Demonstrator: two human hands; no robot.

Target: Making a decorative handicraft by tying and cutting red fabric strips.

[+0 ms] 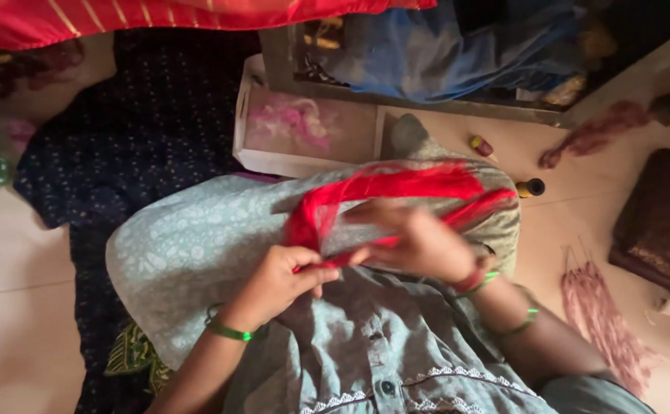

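Biggest thing here is the dark blue dotted cloth [159,123] spread over the floor, up and to the left of both hands. Next is the pale grey-green printed garment [189,245] over the person's lap and raised knee, sitting right under the hands.

Above the hands, past the knee, there's a shallow white tray [252,157] with some pink fluff [293,121] in it. Beyond that, a crumpled blue cloth [427,54], and a red striped fabric [120,19] way up at the top left.

Off to the right of the right hand lies a dark brown cushion-like block [661,222], and below it a bundle of dusty pink threads [603,322] on the floor, well apart from the hands.

Now the main bit: a hank of red thread [396,188] looped around the knee, just above and between the hands. The left hand [274,284] is closed up, thumb and fingers pinching the lower end of the red strands. The right hand [419,241] is right beside it, fingers spread loosely and lying across the strands; motion blur, so can't tell if it's really gripping them.

Small stuff: green bangles on both wrists, plus two little thread spools [530,187] just up and right of the right hand.
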